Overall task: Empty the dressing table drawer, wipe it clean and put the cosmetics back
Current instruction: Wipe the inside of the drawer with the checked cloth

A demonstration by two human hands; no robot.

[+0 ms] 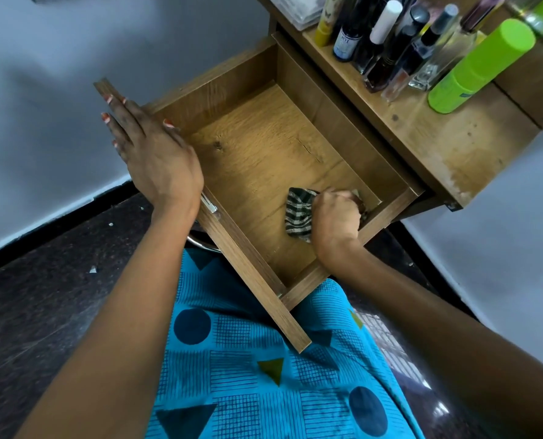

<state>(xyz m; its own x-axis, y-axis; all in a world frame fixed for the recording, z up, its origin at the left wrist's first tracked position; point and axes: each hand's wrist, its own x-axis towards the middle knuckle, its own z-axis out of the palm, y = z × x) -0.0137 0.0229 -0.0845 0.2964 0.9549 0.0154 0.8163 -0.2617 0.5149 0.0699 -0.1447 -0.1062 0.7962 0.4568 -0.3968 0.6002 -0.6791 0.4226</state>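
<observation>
The wooden drawer (248, 144) is pulled out over my lap and holds only a cloth. My right hand (335, 218) grips a black-and-white striped cloth (299, 213) and presses it on the drawer floor near the right wall. My left hand (146, 147) lies flat with straight fingers on the drawer's front panel at the left corner. The cosmetics (400, 49), several bottles and tubes, stand on the dressing table top (447, 134) behind the drawer, with a large green can (479, 68) among them.
A clear plastic box (295, 7) sits at the back of the table top. White walls flank the table on both sides. Dark stone floor (42, 296) with small scraps lies to the left. My blue patterned garment (248, 375) covers my lap below the drawer.
</observation>
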